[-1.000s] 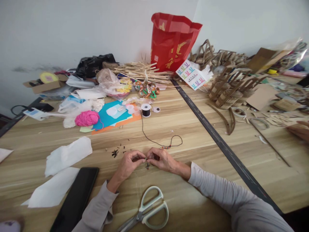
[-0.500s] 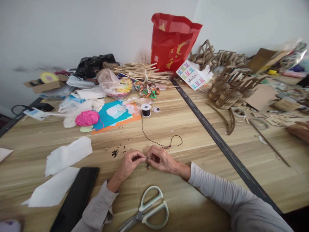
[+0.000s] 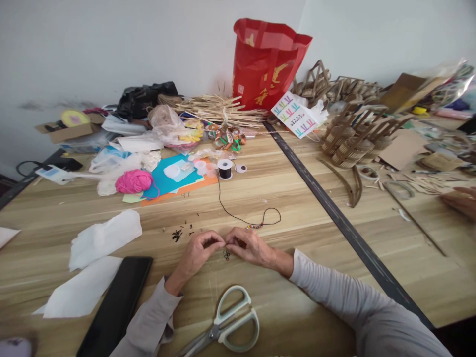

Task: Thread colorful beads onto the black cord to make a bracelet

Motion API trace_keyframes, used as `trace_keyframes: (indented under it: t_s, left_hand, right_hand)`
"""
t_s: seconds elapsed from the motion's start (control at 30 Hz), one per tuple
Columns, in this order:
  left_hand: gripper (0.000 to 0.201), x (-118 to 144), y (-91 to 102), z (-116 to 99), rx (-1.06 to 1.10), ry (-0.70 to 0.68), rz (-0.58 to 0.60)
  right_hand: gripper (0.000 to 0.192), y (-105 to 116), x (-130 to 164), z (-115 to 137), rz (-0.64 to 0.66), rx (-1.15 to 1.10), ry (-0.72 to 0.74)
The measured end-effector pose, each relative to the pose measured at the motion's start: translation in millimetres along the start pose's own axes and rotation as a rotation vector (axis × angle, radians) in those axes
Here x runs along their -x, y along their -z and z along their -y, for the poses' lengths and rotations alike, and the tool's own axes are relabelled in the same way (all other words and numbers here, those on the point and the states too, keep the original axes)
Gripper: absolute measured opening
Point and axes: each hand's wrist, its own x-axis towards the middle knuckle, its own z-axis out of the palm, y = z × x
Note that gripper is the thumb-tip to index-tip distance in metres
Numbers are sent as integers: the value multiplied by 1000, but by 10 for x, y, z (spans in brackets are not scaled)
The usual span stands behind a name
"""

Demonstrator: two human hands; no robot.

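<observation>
left hand point(image 3: 198, 250): fingers curled in, tips pinched tight right up against the other hand's tips, looks like on the cord end, too tiny to be sure

right hand point(image 3: 248, 245): same deal, fingertips pinched narrow, meeting the left ones

black cord point(image 3: 238, 217): runs from the pinch out past the right fingers, loops, then heads up to the spool point(image 3: 225, 169)

beads point(image 3: 226, 255): little cluster just under the fingertips

scissors point(image 3: 226, 322): nearer than the wrists, lying shut

phone point(image 3: 117, 305): left of the left forearm
</observation>
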Motion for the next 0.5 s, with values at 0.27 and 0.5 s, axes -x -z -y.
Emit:
trace_keyframes:
  t_s: [0.27, 0.5]
  left_hand:
    - [13, 2, -5, -45, -37, -9, -11]
    - [12, 4, -10, -65, -38, 3, -14]
  right_hand:
    - [11, -9, 3, -39, -32, 31, 19]
    - [10, 5, -11, -38, -21, 19, 14]
